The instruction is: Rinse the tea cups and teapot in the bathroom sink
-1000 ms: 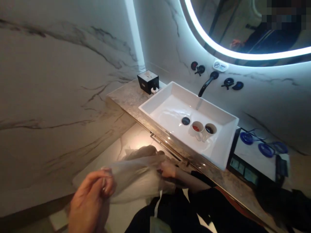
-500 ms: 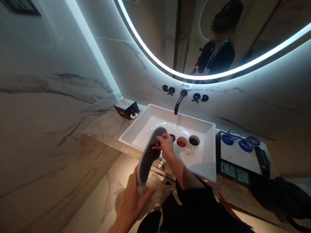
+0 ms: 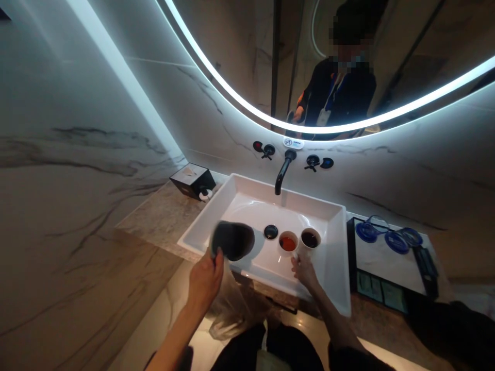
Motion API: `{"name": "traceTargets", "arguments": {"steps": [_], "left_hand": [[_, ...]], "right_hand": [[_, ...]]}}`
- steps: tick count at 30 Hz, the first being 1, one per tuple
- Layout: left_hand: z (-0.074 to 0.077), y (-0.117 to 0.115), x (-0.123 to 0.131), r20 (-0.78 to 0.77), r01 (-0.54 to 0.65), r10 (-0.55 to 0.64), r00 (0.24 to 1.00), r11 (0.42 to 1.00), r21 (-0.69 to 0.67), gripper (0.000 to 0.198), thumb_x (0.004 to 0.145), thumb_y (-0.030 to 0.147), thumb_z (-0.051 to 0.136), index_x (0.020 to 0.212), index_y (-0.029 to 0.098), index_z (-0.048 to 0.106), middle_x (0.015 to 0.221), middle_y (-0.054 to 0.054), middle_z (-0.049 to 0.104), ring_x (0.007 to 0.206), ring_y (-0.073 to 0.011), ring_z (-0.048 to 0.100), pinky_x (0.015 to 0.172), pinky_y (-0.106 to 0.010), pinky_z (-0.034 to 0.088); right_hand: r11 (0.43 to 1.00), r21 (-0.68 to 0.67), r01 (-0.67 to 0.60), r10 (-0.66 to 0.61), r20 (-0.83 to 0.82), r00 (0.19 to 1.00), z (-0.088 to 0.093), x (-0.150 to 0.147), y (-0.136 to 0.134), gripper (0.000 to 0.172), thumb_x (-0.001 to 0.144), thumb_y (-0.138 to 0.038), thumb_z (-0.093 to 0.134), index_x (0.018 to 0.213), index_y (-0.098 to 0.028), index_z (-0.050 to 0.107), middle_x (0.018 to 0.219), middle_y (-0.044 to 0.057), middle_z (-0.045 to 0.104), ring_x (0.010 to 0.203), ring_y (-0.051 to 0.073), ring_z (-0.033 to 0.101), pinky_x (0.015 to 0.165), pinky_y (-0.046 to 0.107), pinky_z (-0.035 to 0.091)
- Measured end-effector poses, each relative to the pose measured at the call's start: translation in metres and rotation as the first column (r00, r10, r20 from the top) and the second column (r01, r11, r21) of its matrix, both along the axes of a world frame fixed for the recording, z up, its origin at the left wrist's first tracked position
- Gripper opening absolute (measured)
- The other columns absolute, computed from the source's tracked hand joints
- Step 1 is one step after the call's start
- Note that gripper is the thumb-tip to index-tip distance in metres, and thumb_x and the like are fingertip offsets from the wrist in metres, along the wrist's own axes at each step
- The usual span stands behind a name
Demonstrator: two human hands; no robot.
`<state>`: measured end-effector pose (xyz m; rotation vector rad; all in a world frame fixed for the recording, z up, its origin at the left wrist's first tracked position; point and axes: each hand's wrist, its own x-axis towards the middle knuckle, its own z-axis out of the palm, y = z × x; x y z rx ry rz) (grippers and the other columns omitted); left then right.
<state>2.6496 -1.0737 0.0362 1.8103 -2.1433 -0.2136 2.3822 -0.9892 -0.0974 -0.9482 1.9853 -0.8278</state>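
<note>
Now the left hand [image 3: 204,278] alone grips the slipper [image 3: 232,240], thumb and fingers clamped on its near end. The slipper is centre-left of frame, over the left part of the sink [image 3: 209,211], blurred. Half a second ago both hands were on it, and it stood lengthwise in front of the sink's near rim with the right hand on its far end.

The right hand [image 3: 304,269] is off it now, lower centre, fingertips at the foot of the red cup [image 3: 288,242], just beside the dark cup [image 3: 310,238]. Can't tell if it grasps or only touches. The cups haven't moved: side by side, right of the drain [image 3: 270,232]. The bag [image 3: 235,309] shows below the near rim, between the forearms.

Edges: the slipper is clear of the cups, with a small gap to the drain. The faucet [image 3: 283,172], upper centre, is well apart from both hands. The sink floor behind the cups is bare. The box [image 3: 192,181] is left of the sink, the tray [image 3: 386,257] just right of it. The right wrist crosses the near rim.
</note>
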Motion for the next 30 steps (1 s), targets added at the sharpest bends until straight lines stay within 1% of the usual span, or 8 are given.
{"name": "traceTargets", "arguments": {"steps": [5, 12, 14, 16, 19, 22, 26, 30], "left_hand": [[-0.009, -0.012, -0.024, 0.049, 0.047, -0.054, 0.997, 0.99, 0.132, 0.03, 0.094, 0.029, 0.029, 0.109, 0.011, 0.048, 0.07, -0.01, 0.066, 0.066, -0.0271, 0.065, 0.056, -0.031, 0.038], [-0.005, -0.029, -0.034, -0.077, 0.137, -0.122, 0.99, 0.962, 0.235, 0.037, 0.095, 0.025, 0.026, 0.127, 0.007, 0.035, 0.085, -0.015, 0.068, 0.078, -0.0289, 0.067, 0.065, -0.034, 0.044], [-0.002, -0.034, -0.035, -0.122, 0.143, -0.114, 0.986, 0.955, 0.26, 0.04, 0.095, 0.025, 0.025, 0.13, 0.006, 0.032, 0.087, -0.017, 0.068, 0.08, -0.0295, 0.067, 0.066, -0.035, 0.044], [0.0, -0.039, -0.035, -0.155, 0.144, -0.104, 0.982, 0.949, 0.279, 0.043, 0.095, 0.025, 0.024, 0.132, 0.005, 0.029, 0.088, -0.018, 0.068, 0.082, -0.0306, 0.067, 0.067, -0.036, 0.045], [-0.002, -0.047, -0.03, -0.186, 0.16, -0.107, 0.977, 0.942, 0.295, 0.045, 0.094, 0.024, 0.024, 0.134, 0.004, 0.026, 0.088, -0.019, 0.069, 0.084, -0.0323, 0.067, 0.066, -0.037, 0.045], [-0.005, -0.055, -0.022, -0.201, 0.167, -0.112, 0.973, 0.944, 0.285, 0.044, 0.094, 0.024, 0.023, 0.133, 0.004, 0.028, 0.09, -0.02, 0.069, 0.085, -0.0322, 0.067, 0.066, -0.037, 0.046], [-0.007, -0.061, -0.009, -0.199, 0.154, -0.1, 0.975, 0.948, 0.279, 0.042, 0.095, 0.025, 0.022, 0.129, 0.003, 0.032, 0.089, -0.02, 0.069, 0.083, -0.0313, 0.068, 0.067, -0.037, 0.046], [-0.009, -0.062, 0.002, -0.187, 0.111, -0.066, 0.98, 0.963, 0.244, 0.042, 0.094, 0.026, 0.023, 0.129, 0.003, 0.032, 0.083, -0.018, 0.068, 0.076, -0.0317, 0.068, 0.062, -0.036, 0.045]], "right_hand": [[0.999, -0.022, -0.044, 0.048, 0.215, 0.976, 0.011, 0.008, -0.021, 0.055, 0.087, -0.06, 0.023, 0.085, -0.014, 0.052, 0.08, 0.01, 0.062, 0.074, 0.018, 0.061, 0.06, 0.028, 0.048], [0.934, -0.309, -0.179, 0.113, -0.218, 0.969, 0.096, 0.045, -0.038, 0.042, 0.092, -0.049, 0.043, 0.066, -0.016, 0.051, 0.07, 0.003, 0.051, 0.072, 0.017, 0.045, 0.069, 0.032, 0.032], [0.875, -0.327, -0.356, 0.125, -0.559, 0.82, 0.11, 0.067, -0.049, 0.032, 0.093, -0.036, 0.047, 0.07, -0.016, 0.057, 0.078, 0.006, 0.055, 0.081, 0.021, 0.044, 0.073, 0.034, 0.032], [0.812, -0.255, -0.525, 0.11, -0.817, 0.566, 0.116, 0.088, -0.059, 0.022, 0.092, -0.026, 0.049, 0.077, -0.016, 0.062, 0.083, 0.008, 0.057, 0.086, 0.024, 0.041, 0.074, 0.036, 0.033], [0.772, -0.194, -0.605, 0.076, -0.918, 0.39, 0.118, 0.105, -0.07, 0.019, 0.091, -0.022, 0.049, 0.081, -0.015, 0.063, 0.084, 0.009, 0.056, 0.085, 0.024, 0.04, 0.073, 0.037, 0.033], [0.814, -0.229, -0.533, 0.065, -0.877, 0.476, 0.113, 0.103, -0.076, 0.026, 0.094, -0.027, 0.045, 0.077, -0.016, 0.062, 0.083, 0.01, 0.056, 0.088, 0.025, 0.04, 0.076, 0.038, 0.034], [0.919, -0.386, -0.076, -0.08, -0.373, 0.924, 0.086, 0.069, -0.093, 0.034, 0.09, -0.044, 0.047, 0.072, -0.017, 0.059, 0.086, 0.009, 0.056, 0.088, 0.023, 0.043, 0.083, 0.037, 0.034], [0.921, -0.328, 0.209, -0.213, 0.023, 0.977, 0.035, 0.028, -0.123, 0.055, 0.08, -0.069, 0.037, 0.069, -0.017, 0.051, 0.069, 0.004, 0.052, 0.069, 0.017, 0.047, 0.075, 0.034, 0.041]]}}
